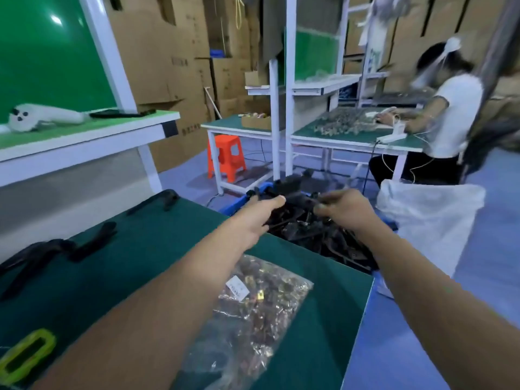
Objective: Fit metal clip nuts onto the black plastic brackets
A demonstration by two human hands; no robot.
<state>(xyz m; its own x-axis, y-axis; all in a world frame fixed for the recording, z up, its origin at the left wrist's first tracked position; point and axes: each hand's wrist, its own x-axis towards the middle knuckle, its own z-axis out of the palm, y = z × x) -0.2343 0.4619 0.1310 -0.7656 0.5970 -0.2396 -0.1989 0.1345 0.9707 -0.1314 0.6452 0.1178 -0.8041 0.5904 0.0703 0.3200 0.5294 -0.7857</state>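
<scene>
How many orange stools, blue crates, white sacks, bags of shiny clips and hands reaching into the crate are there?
1 orange stool
1 blue crate
1 white sack
1 clear bag of clip nuts
2 reaching hands: left hand, right hand
Total: 6

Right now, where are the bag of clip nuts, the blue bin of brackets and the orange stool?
bag of clip nuts (253, 319): head view, middle of the clear plastic.
blue bin of brackets (229, 208): head view, its left rim corner.
orange stool (225, 140): head view, its seat.
</scene>
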